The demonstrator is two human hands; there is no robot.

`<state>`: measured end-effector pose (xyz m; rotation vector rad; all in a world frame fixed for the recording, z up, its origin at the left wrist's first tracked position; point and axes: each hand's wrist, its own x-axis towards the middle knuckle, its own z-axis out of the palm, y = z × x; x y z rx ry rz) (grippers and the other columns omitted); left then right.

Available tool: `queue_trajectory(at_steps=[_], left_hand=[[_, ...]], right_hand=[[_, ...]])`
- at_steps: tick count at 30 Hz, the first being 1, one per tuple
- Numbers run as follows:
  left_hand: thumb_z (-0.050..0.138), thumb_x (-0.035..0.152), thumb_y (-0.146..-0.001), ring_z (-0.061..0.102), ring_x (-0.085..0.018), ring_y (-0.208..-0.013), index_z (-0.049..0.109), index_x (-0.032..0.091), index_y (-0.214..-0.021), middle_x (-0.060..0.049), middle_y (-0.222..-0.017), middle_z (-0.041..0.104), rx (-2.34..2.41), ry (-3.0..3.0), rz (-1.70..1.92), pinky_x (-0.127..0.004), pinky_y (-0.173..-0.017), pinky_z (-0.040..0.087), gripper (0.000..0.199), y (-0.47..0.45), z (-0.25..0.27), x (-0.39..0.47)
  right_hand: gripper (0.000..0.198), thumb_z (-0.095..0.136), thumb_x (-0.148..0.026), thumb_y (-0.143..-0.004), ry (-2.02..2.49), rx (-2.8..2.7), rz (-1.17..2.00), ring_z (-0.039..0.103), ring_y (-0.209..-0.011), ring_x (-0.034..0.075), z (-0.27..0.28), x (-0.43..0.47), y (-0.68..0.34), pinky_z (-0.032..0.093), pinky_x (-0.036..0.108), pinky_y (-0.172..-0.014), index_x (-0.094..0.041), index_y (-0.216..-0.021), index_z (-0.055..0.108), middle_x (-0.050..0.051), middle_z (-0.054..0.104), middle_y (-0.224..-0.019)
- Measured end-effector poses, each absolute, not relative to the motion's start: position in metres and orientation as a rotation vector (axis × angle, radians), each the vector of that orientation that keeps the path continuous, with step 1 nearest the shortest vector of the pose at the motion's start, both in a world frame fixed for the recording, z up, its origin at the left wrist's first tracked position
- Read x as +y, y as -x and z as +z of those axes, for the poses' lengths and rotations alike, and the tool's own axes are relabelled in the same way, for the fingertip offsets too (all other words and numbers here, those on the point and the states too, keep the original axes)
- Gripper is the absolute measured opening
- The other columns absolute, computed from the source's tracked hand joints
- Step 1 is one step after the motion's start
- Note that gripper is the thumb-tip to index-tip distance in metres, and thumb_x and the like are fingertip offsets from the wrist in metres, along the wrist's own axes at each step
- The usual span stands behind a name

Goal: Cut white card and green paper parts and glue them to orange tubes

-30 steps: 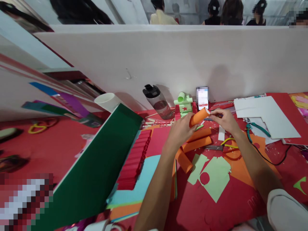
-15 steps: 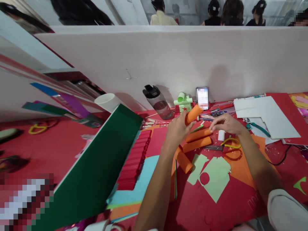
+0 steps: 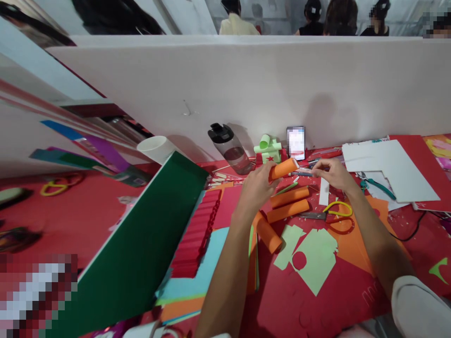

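Observation:
My left hand (image 3: 259,185) is closed around an orange paper tube (image 3: 284,168), which it holds above the table, tilted, with its open end to the right. To the right, my right hand (image 3: 333,174) hovers over pens, fingers drawn into a pinch; anything between the fingertips is too small to make out. Just below it lies a white strip (image 3: 324,192). Three more orange tubes lie under my left hand: an upper tube (image 3: 291,196), a middle tube (image 3: 289,211) and a lower tube (image 3: 269,234). Scissors (image 3: 326,216) with yellow and red handles rest beside them.
A water bottle (image 3: 230,149), a green paper model (image 3: 268,149) and a phone (image 3: 296,142) stand along the white partition (image 3: 197,75). A dark green board (image 3: 141,253) leans at left. Cut green paper (image 3: 317,258) lies in front; pliers (image 3: 380,188) lie at right.
The held tube has turned flatter, its end swinging slightly right and down. My right hand has risen off the upper orange tube, moving slightly up and right, and more of the white strip shows.

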<state>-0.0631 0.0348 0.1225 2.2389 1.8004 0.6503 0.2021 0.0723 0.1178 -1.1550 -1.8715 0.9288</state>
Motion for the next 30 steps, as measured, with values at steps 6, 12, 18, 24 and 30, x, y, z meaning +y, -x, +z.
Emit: queue_trajectory(at_steps=[6,12,18,24,30], left_hand=[[0.061,0.026,-0.094,0.07,-0.034,-0.111,0.06,0.023,-0.13,-0.012,-0.126,0.074,1.841,-2.276,0.594,-0.04,-0.09,0.051,0.036,0.063,0.124,0.033],[0.061,0.026,-0.095,0.071,-0.034,-0.112,0.06,0.023,-0.132,-0.013,-0.126,0.074,1.871,-2.304,0.501,-0.042,-0.092,0.051,0.037,0.063,0.124,0.032],[0.06,0.025,-0.095,0.071,-0.036,-0.112,0.059,0.022,-0.134,-0.014,-0.127,0.074,1.865,-2.345,0.457,-0.044,-0.094,0.051,0.039,0.064,0.121,0.033],[0.061,0.027,-0.095,0.071,-0.036,-0.112,0.059,0.021,-0.135,-0.013,-0.126,0.074,1.877,-2.346,0.417,-0.044,-0.094,0.051,0.04,0.063,0.122,0.033],[0.061,0.027,-0.096,0.071,-0.035,-0.111,0.06,0.02,-0.135,-0.014,-0.126,0.074,1.89,-2.353,0.391,-0.043,-0.094,0.051,0.04,0.061,0.122,0.032]], right_hand=[[0.011,0.07,-0.028,-0.088,1.255,-1.952,0.915,0.071,-0.083,0.022,0.105,0.077,-0.202,0.049,0.033,-0.075,-0.024,-0.085,0.079,0.005,0.081,-0.089],[0.021,0.077,-0.038,-0.085,1.415,-2.012,0.764,0.061,-0.065,0.018,0.093,0.082,-0.206,0.038,0.031,-0.062,-0.023,-0.072,0.075,0.002,0.074,-0.073],[0.018,0.065,-0.016,-0.089,1.405,-2.156,0.679,0.07,-0.078,0.021,0.086,0.084,-0.208,0.044,0.031,-0.073,-0.026,-0.088,0.081,0.003,0.081,-0.089],[0.006,0.072,-0.02,-0.082,1.435,-2.062,0.691,0.067,-0.075,0.019,0.091,0.082,-0.205,0.043,0.029,-0.067,-0.023,-0.087,0.075,0.002,0.076,-0.084],[0.035,0.069,-0.044,-0.091,1.501,-2.097,0.566,0.055,-0.065,0.016,0.09,0.082,-0.205,0.033,0.03,-0.062,-0.022,-0.067,0.057,0.001,0.066,-0.07]])
